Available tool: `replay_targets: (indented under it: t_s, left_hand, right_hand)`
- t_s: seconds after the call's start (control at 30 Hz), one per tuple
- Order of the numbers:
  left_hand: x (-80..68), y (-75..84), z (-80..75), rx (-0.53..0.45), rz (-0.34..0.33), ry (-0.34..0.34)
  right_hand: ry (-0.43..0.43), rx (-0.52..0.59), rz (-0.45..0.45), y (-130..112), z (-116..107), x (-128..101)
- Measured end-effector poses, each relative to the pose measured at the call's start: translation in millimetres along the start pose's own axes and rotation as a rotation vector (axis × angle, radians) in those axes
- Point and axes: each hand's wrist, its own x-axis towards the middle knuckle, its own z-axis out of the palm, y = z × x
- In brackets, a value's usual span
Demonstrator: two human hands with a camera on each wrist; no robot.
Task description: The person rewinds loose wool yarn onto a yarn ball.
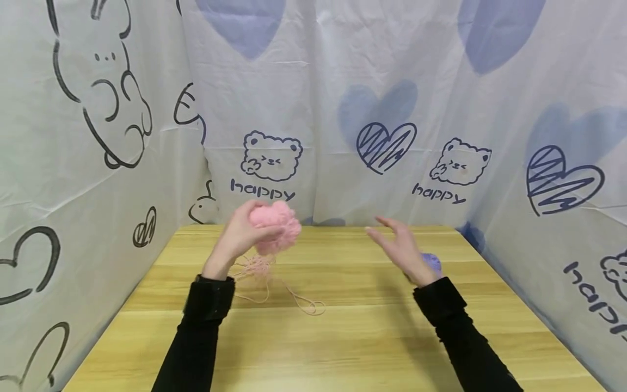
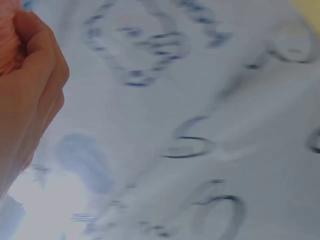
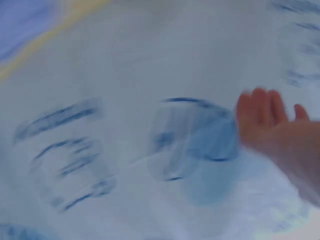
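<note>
Pink yarn, one ball, is sitting in the left hand, whose fingers are curling round it above the table at about 11 o'clock, one loose strand trailing down. One right hand is hovering at 1 o'clock, fingers spread, holding nothing. One purple ball is peeking out behind it. The curtain is reading "happy" twice in full.

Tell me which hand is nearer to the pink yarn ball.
Left. The left hand grips the pink yarn ball above the table. The right hand is open, off to the ball's right, not touching it.
</note>
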Motion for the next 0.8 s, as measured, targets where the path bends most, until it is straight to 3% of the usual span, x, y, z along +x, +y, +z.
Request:
replay_targets:
  t_s: [0.1,0.2,0.3,0.37,0.53,0.67,0.8]
  left_hand:
    - [1.5,30.5,16.8,-0.067,0.082,-0.028]
    - [-0.5,51.0,32.4,-0.127,0.144,-0.047]
    - [-5.2,61.5,43.4,-0.176,0.197,-0.036]
    - [-9.1,63.3,46.7,-0.254,0.225,-0.033]
    - [-19.0,56.7,50.6,-0.432,0.268,-0.064]
    - [-22.7,48.6,57.9,-0.481,0.291,-0.052]
    - [-25.1,42.4,63.3,-0.524,0.319,0.006]
  right_hand:
    - [-0.157,0.176,-0.06,-45.9,16.4,-0.6]
    - [-0.281,0.389,-0.087,-77.8,31.2,-2.9]
    - [-0.288,0.597,-0.054,-92.6,39.5,-4.2]
    - [-0.254,0.723,-0.036,-95.9,41.0,-4.1]
    - [-0.168,0.868,-0.033,-99.0,38.1,-8.1]
    - [-0.175,0.962,-0.043,-103.0,40.3,-14.6]
    - [-0.227,1.054,-0.052,-103.8,44.6,-20.7]
